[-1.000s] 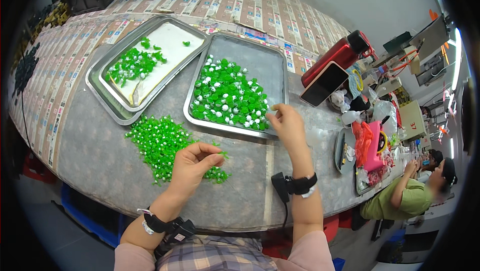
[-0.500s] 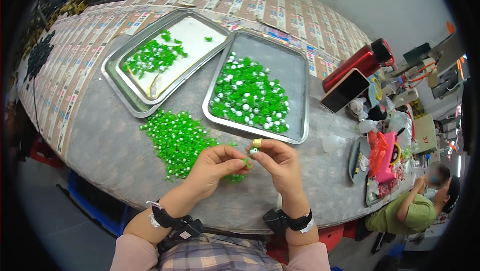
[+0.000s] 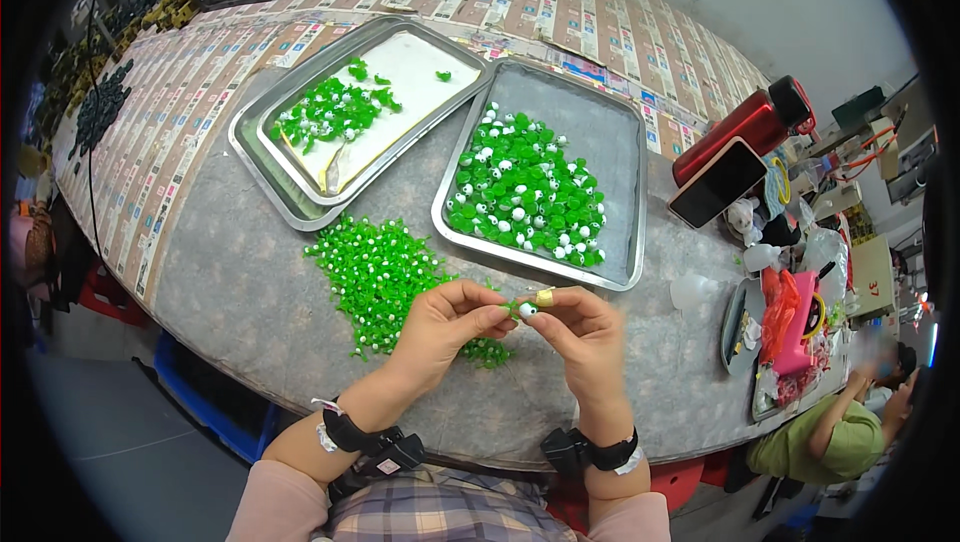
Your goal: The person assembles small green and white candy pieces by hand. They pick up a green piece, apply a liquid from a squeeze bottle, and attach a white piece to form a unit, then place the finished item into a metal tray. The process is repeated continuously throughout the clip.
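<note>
My left hand (image 3: 440,330) pinches a small green plastic piece (image 3: 511,308) between thumb and forefinger. Facing it, my right hand (image 3: 592,344) grips a white ball with a dark spot (image 3: 528,311) in its fingertips; yellow tape wraps one finger. The green piece and the ball meet, but I cannot tell whether they are joined. Just beyond my left hand spreads a loose pile of small green pieces with white bits (image 3: 375,277). Farther off, a metal tray (image 3: 592,122) holds a heap of green pieces and white balls (image 3: 525,187).
At the far left, stacked trays with a white lining (image 3: 425,57) carry more green pieces. A red bottle (image 3: 740,132) and phone (image 3: 718,182) are at the right, beyond a pink basket (image 3: 793,327) and clutter. A person in green (image 3: 830,437) sits at the right.
My hands have come together, bringing the white ball against the green piece. The whole view has shifted slightly, so the table appears farther right.
</note>
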{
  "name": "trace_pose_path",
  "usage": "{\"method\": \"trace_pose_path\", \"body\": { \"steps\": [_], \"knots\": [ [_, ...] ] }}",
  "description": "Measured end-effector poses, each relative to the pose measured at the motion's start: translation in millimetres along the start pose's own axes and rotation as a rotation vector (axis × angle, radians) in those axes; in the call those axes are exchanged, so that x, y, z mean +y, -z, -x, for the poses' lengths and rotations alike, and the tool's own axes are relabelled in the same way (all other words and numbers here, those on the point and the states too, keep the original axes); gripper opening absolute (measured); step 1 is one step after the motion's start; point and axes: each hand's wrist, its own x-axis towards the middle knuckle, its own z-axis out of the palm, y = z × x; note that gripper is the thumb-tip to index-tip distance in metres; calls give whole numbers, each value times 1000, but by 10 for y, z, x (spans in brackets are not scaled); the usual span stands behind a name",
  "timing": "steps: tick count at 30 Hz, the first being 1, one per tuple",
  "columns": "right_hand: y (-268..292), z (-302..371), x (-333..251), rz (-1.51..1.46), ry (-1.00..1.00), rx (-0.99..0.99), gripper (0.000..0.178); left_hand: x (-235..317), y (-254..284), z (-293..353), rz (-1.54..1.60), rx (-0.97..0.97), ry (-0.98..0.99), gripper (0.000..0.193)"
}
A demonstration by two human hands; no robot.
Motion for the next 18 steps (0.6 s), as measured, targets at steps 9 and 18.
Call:
{"method": "trace_pose_path", "body": {
  "steps": [9, 18],
  "knots": [
    [-50, 11, -44, 78, -53, -13, 19, -5, -22, 58, -307, 19, -172, 9],
    [86, -8, -8, 95, -189, -147, 22, 76, -55, 75, -972, -19, -628, 9]
  ]
}}
